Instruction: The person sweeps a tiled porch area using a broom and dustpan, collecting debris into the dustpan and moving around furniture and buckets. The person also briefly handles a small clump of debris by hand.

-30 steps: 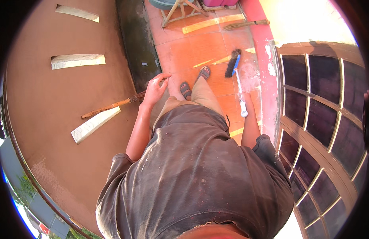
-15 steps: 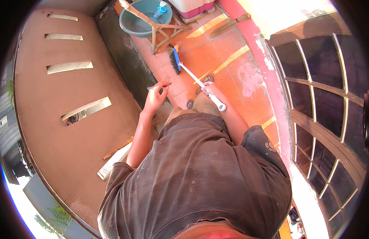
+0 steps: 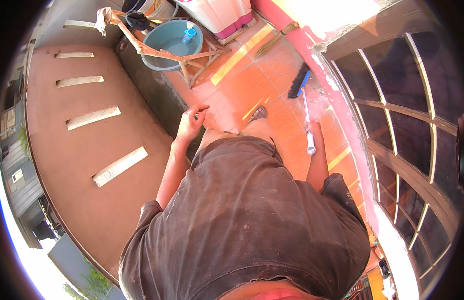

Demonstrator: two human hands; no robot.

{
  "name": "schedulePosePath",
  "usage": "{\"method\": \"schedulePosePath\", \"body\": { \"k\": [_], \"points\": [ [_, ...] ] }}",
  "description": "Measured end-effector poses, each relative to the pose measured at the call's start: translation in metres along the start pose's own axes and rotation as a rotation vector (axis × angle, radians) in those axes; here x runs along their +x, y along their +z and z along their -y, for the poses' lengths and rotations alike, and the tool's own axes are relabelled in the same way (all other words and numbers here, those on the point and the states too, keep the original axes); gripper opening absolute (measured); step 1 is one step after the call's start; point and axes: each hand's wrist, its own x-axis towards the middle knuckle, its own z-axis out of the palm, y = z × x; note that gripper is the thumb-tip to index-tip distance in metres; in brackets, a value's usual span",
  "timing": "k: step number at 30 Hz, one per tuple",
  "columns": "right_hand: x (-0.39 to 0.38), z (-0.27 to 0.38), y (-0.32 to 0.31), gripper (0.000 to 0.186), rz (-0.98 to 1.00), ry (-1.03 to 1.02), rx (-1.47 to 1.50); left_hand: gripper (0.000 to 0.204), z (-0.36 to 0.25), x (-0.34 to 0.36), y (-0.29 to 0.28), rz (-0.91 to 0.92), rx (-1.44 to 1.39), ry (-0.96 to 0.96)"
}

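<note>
My right hand (image 3: 316, 132) is wrapped round the white handle of a broom (image 3: 306, 102), near the handle's end. The broom's blue head carries dark bristles (image 3: 297, 82), which lie by the foot of the pink wall on the right. My left hand (image 3: 190, 126) hangs in front of my body beside the low brown wall. Its fingers are loosely bent and apart, with nothing seen in them. Below both hands is the orange tiled floor (image 3: 237, 95), where one sandalled foot (image 3: 258, 113) shows.
A blue-grey basin (image 3: 164, 61) with a blue object inside stands ahead, beside a wooden frame (image 3: 142, 47). A white and magenta tub (image 3: 222, 20) is behind it. A straw whisk (image 3: 269, 46) lies by the pink wall (image 3: 312, 42). Paned windows (image 3: 397, 120) run along the right.
My right hand has carried the broom rightward, its head passing from the middle of the floor to the pink wall. My left hand stays raised, its fingers slightly more bent. The view has shifted.
</note>
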Motion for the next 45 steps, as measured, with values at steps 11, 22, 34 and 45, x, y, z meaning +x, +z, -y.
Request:
{"method": "schedulePosePath", "body": {
  "k": [11,22,34,45],
  "points": [
    [-0.045,-0.011,0.027,0.037,0.090,0.073,0.289,0.020,0.079,0.114,0.007,-0.219,-0.512,-0.160],
    [-0.021,-0.002,0.107,0.031,-0.066,0.173,0.234,0.022,0.129,0.318,0.037,-0.118,-0.515,-0.334],
    [-0.014,0.092,0.115,0.046,-0.071,0.386,0.217,0.043,0.090,0.588,0.264,0.329,0.241,-0.086],
    [-0.025,0.141,0.181,0.046,-0.087,0.602,0.680,0.073,0.093,0.710,0.442,0.195,0.235,0.117]
  ]
}}
